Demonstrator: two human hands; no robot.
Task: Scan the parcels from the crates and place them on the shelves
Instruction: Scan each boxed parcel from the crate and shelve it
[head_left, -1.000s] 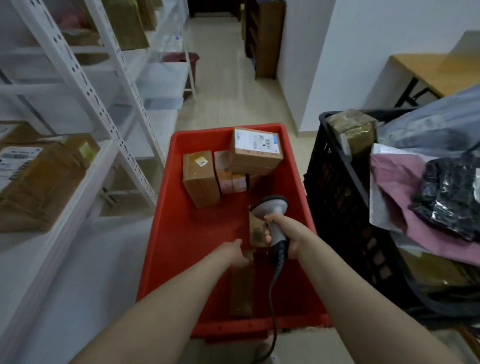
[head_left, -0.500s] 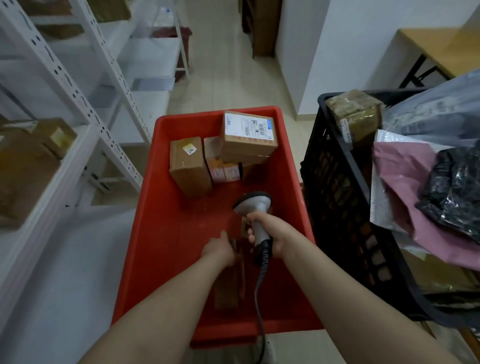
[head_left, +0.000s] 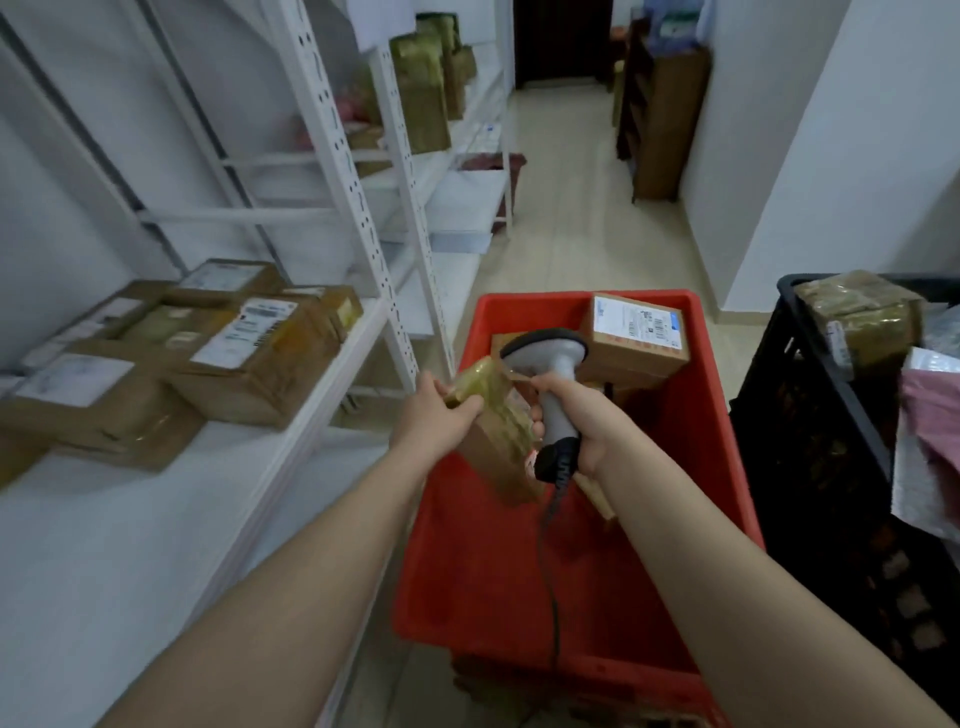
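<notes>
Gripping the long tape-wrapped brown cardboard parcel (head_left: 500, 441) by its upper end, the left hand (head_left: 435, 415) holds it above the left edge of the red plastic crate (head_left: 724, 415), long axis slanting down-right. The right hand (head_left: 589, 422) clasps a grey handheld scanner (head_left: 546, 354).

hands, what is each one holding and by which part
The left hand grips a taped parcel by its upper end. The right hand grips the scanner by its handle.

Left hand (head_left: 435, 415) grips a taped parcel (head_left: 496, 441) over the red crate (head_left: 717, 467); right hand (head_left: 582, 421) holds the scanner (head_left: 550, 374).
</notes>
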